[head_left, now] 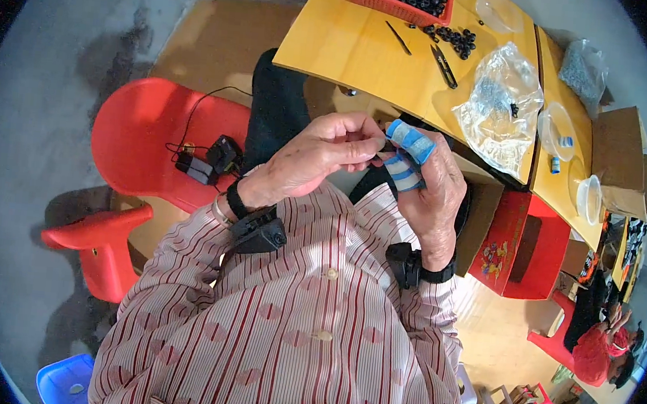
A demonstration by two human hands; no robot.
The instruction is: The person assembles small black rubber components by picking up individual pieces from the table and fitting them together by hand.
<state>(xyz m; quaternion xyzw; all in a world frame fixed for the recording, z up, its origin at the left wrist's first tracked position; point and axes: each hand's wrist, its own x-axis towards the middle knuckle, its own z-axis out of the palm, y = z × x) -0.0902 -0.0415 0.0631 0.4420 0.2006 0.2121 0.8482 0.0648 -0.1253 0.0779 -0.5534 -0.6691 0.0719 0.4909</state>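
The left hand [316, 155], fingertips together, meets at three o'clock the right hand [434, 187], whose grip I cannot tell; steadying both should help.

Left hand [313, 159]: thumb and forefinger [355, 152] brought together in a pinch. Right hand [439, 187]: fingers [413, 142] curled inward, two wrapped in blue and white, just beside the left fingertips [375, 145]. Wrists [260, 190] strapped, both below the fingers; sleeved forearms [180, 255] converge toward them from either side.
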